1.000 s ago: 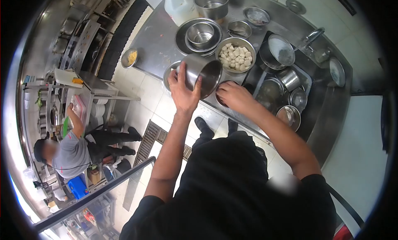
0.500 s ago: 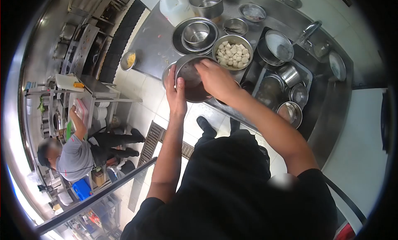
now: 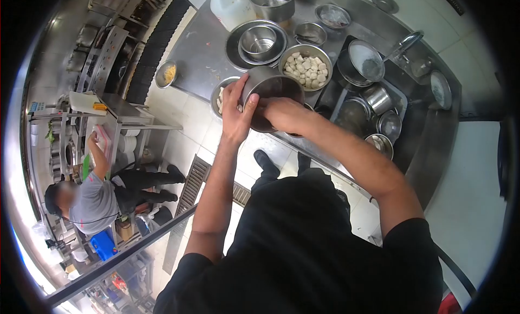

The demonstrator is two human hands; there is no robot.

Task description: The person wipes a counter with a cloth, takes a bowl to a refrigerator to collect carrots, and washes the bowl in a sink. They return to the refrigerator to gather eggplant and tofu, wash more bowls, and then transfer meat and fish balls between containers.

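My left hand (image 3: 237,112) is wrapped round the left side of a deep metal pot (image 3: 273,87), which is tilted with its mouth toward me. Inside the mouth, my right hand (image 3: 284,113) reaches in; its fingertips are hidden in the dark interior. Partly behind the pot, at its left, sits a metal bowl (image 3: 215,97) with pale pieces in it. Beyond the pot stands a bowl of white round pieces (image 3: 306,69). Nested metal bowls (image 3: 257,42) rest just behind, at the upper left.
A white jug (image 3: 232,9) and another pot (image 3: 272,4) stand at the back. The sink on the right holds metal pots (image 3: 377,99) below a faucet (image 3: 410,41). A bowl with yellow bits (image 3: 166,74) is at the left. A co-worker (image 3: 97,203) works at the far left.
The pot has tipped more sideways and shifted slightly right, uncovering more of the bowl at its left. My right hand has moved lower, deeper into the pot's mouth.
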